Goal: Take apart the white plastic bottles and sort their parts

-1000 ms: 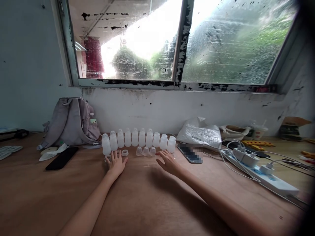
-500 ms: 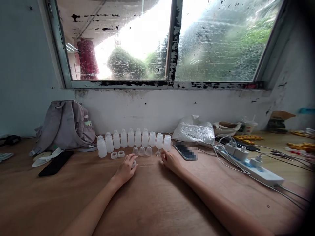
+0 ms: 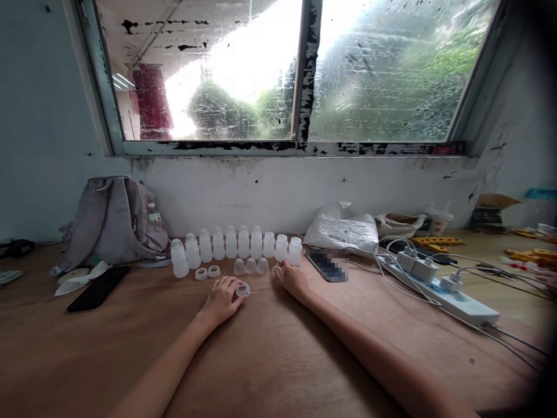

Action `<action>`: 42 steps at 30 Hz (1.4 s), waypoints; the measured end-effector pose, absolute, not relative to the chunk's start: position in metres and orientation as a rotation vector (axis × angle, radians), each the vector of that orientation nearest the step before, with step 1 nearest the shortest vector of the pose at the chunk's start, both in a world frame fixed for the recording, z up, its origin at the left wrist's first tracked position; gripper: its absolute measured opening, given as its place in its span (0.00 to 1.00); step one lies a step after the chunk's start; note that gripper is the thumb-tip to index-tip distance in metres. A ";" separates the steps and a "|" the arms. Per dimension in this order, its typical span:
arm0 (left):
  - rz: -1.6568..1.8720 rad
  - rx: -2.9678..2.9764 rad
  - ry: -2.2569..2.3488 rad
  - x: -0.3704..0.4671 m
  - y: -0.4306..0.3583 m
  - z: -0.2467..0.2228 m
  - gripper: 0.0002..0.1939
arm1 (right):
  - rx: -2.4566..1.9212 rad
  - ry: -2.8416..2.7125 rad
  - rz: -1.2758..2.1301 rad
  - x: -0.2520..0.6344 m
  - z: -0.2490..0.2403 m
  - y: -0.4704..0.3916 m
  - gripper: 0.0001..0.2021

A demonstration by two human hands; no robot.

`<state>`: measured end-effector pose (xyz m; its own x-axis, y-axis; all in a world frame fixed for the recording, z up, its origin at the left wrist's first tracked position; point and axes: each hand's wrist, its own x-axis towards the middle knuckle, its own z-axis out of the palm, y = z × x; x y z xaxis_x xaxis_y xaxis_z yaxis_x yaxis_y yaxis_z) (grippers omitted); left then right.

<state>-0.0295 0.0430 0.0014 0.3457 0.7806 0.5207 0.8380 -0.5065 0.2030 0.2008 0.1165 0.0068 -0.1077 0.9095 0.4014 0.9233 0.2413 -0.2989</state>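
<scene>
Between the thumb and fingers of my left hand [image 3: 221, 299] is a white bottle collar ring [image 3: 242, 289], its opening tipped toward me. The fingers of my right hand [image 3: 292, 280] pinch a small clear piece [image 3: 276, 269], probably a bottle nipple, mostly hidden by the fingertips. Three clear dome caps [image 3: 251, 266] stand in a row between the hands. Two more collar rings [image 3: 213, 271] lie to the left of them. Behind runs a row of frosted baby bottles [image 3: 219, 245]; most are capped, and the three at the right end, such as the open bottle [image 3: 295, 252], have no tops.
A black phone [image 3: 98, 288] and a grey backpack [image 3: 117, 226] are at the left. Right of the bottles lie another phone [image 3: 327, 267] and a silver bag [image 3: 342, 229]. A white power strip [image 3: 461, 303] with plugs and loose cables stretches along the right.
My right hand has moved slightly left and closed on the small clear piece. The collar ring in my left hand is now tipped up and shows more fully.
</scene>
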 end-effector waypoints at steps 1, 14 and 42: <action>-0.882 -2.499 -1.502 -0.028 0.042 0.000 0.15 | -1.627 -2.035 -0.042 0.197 0.008 0.111 0.13; -1.145 -2.408 -1.353 -0.026 0.046 0.001 0.16 | -0.852 -2.378 0.139 0.170 -0.003 0.066 0.08; -1.050 -2.632 -1.327 -0.008 0.035 0.004 0.18 | -0.901 -2.184 0.204 0.171 -0.018 0.080 0.13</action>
<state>-0.0078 0.0352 0.0038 0.4153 0.7090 0.5699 0.7176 -0.6404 0.2738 0.1707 0.0804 -0.0176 -0.4697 0.6610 0.5852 0.5410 0.7393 -0.4009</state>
